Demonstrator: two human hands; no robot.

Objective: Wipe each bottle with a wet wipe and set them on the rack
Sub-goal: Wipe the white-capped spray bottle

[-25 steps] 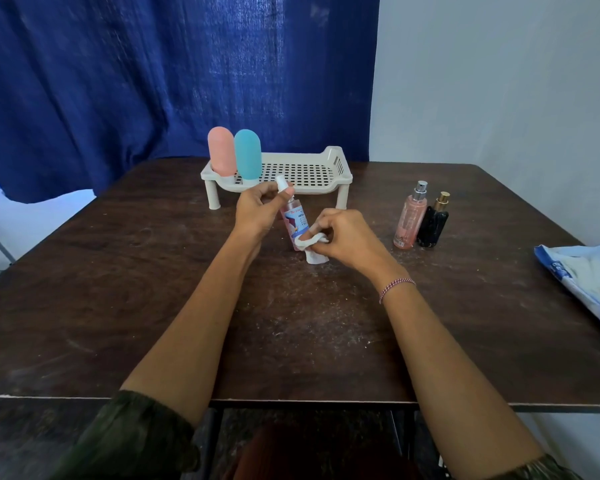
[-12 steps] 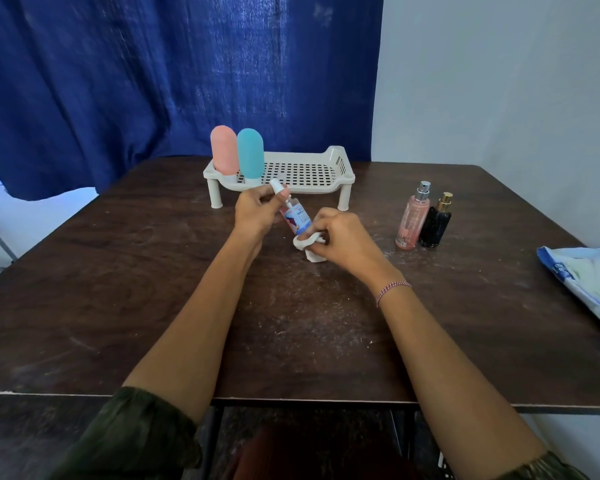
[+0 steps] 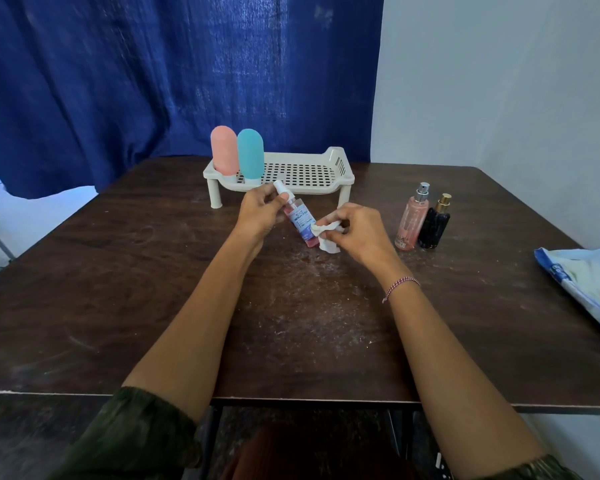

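Spray bottle (image 3: 297, 217) pinched in left hand (image 3: 259, 212), base partly behind wipe (image 3: 327, 238) gripped by right hand (image 3: 360, 231).

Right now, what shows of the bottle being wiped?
The spray bottle is small and clear, with pink liquid, a blue label and a white top. It is tilted, top leaning left, in front of the rack. The left hand pinches its top; the right hand presses a wet wipe against its lower part.

The spray bottle (image 3: 300, 220) tipped over more. Its cap leaned left and its pink bottom swung to the right. The right hand (image 3: 355, 233) slid the wet wipe (image 3: 326, 239) a little right, by the bottle's low end.
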